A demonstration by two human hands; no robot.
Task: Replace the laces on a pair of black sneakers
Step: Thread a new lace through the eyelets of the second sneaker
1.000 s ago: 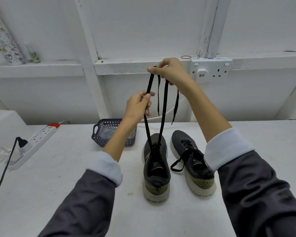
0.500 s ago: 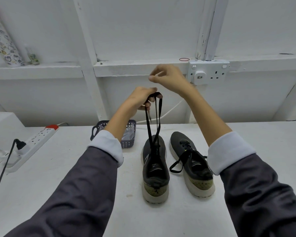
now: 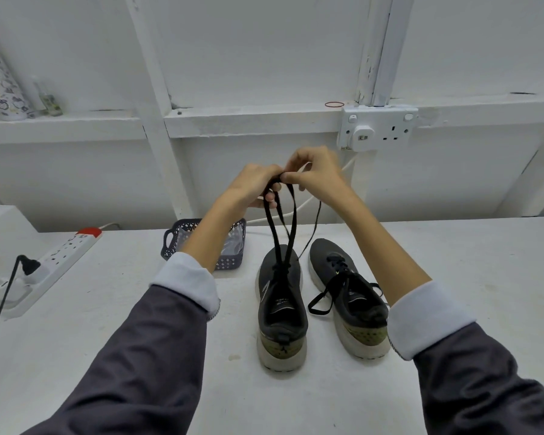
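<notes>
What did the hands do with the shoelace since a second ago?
The right hand came down from high up to meet the left hand. It let go of the lace on the way and now pinches it again. The left hand kept holding the lace. The sneakers and basket stayed put.

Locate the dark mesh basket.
Head view, left of centre: the basket sits on the white table near the wall, just left of the left sneaker, right of the power strip, partly hidden behind the left forearm.
</notes>
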